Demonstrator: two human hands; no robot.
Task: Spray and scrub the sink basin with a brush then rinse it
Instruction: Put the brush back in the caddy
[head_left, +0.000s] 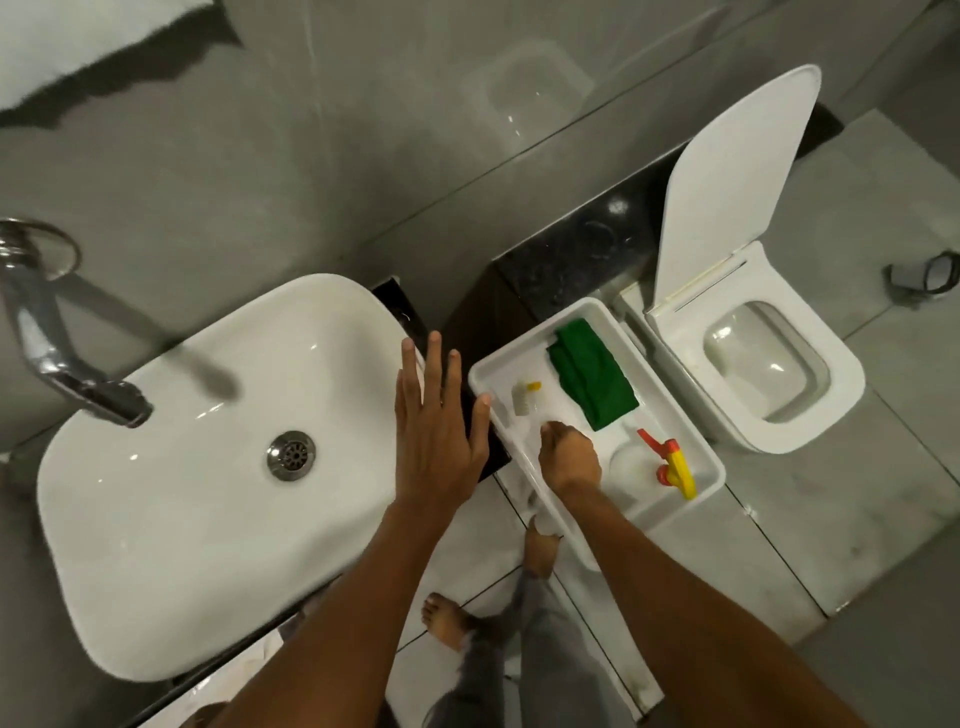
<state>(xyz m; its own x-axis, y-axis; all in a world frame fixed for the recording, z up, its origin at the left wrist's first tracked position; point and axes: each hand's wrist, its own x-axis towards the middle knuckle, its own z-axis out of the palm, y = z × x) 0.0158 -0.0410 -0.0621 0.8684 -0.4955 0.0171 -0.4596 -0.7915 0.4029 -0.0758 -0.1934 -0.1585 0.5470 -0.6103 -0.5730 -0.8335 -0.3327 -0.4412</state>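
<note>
While the left hand (436, 436) hovers spread beside the white plastic tray (711, 470), the curled right hand (569, 460) inside it grasps nothing visible; the small white-bristled, yellow-handled brush (523, 396) nearby looks light, stiff, best gripped by its handle.

You cannot read any text, label, brand or number on the things that are in front of you here.

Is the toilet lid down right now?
No, the toilet lid stands raised, leaving the bowl open beside the white tray.
</note>
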